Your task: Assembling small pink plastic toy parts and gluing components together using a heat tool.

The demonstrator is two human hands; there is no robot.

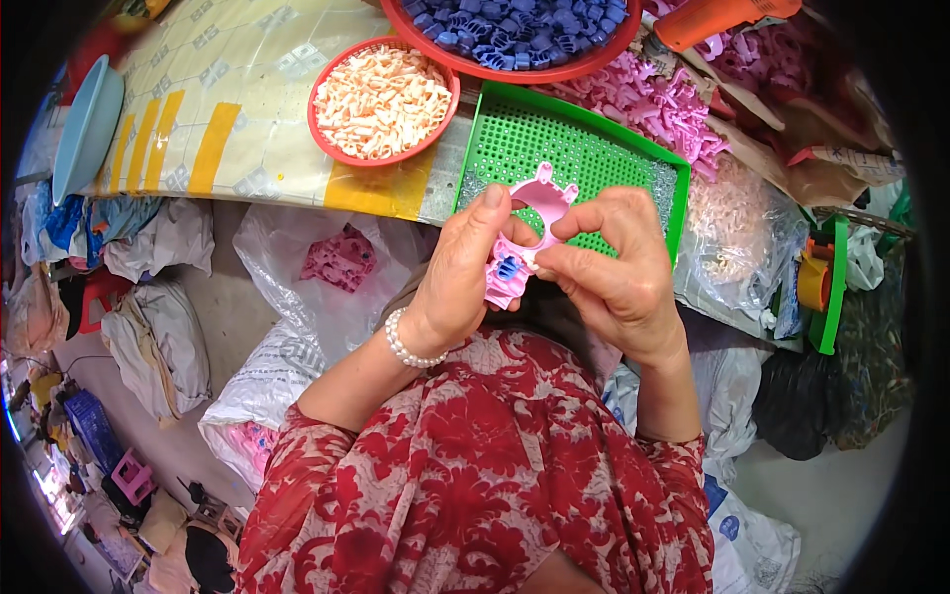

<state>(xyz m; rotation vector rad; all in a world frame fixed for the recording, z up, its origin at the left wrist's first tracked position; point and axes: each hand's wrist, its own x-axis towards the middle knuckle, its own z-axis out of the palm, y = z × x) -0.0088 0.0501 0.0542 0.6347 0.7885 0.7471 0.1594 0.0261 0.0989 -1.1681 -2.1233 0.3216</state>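
Observation:
Above my lap, my left hand (450,259) is closed around a pink plastic part (546,195) with a round ring-like opening and small prongs at its top. A small blue plastic insert (508,267) sits in the part's lower section. My right hand (625,272) is pinched against the part's right side. At its fingertips shows a small cream piece (531,262), partly covered by the fingers. Just beyond my hands lies a green perforated tray (569,129).
A red basket of cream pieces (384,104) and a larger one of blue pieces (515,35) stand on the table. Pink parts (653,109) pile up right of the tray, near an orange tool (722,20). Plastic bags (297,267) hang below the table's edge.

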